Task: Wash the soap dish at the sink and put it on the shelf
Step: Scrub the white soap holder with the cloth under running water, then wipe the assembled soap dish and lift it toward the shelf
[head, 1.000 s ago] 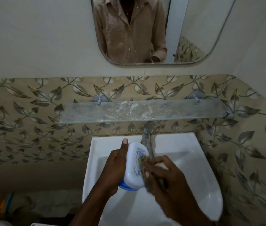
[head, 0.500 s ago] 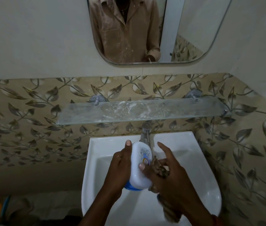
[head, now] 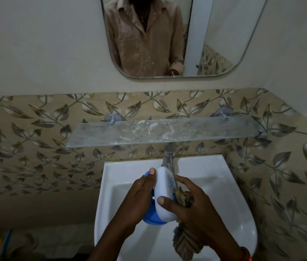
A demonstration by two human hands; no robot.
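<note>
A: Head view is showing both hands over the white sink (head: 224,178). What is the left hand (head: 139,200) doing?

B: It is gripping the soap dish (head: 163,194) from the left side, fingers wrapping the blue base and the thumb lying along the white lid's upper edge. The dish is standing on edge, tilted, above the basin and just below the tap (head: 168,157).

A: And the right hand (head: 192,210)?

B: It is closing around a brownish cloth (head: 184,242) and pressing it against the right face of the dish, where a small printed picture is showing. Its thumb is resting on the white lid. The loose end of the cloth is hanging down below the hand, over the basin.

A: Is water running?

B: I cannot tell; the light is dim.

A: Where is the shelf (head: 164,130)?

B: The glass shelf is sitting on the leaf-patterned tile wall above the tap, well above the dish, with smeary white marks across it. Higher up, a mirror (head: 214,44) is reflecting the person's tan shirt.
</note>
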